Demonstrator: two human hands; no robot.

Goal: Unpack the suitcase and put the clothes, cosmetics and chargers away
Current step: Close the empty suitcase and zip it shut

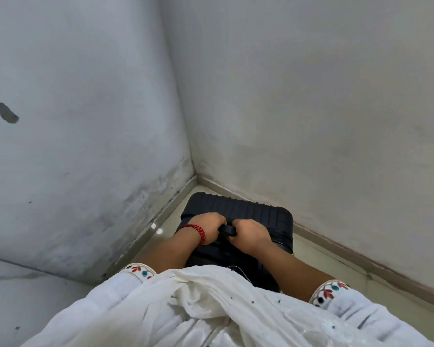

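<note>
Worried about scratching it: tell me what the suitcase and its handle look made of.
The suitcase: likely hard moulded plastic, matt black; the shell shows stiff, even ribs. The handle: black, slightly glossy, probably plastic or rubber; the left hand and right hand grip it, hiding most.

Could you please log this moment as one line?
suitcase: closed, in corner | left hand: grips handle | right hand: grips handle | unpacking: not begun

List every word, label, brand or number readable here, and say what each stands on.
None: no text is readable in this view.
The black suitcase shows only ribs; no brand or tag is visible.
The left hand and right hand grip its handle.
The sleeve cuffs carry flower embroidery, not letters.
The wall bears only stains.
</note>
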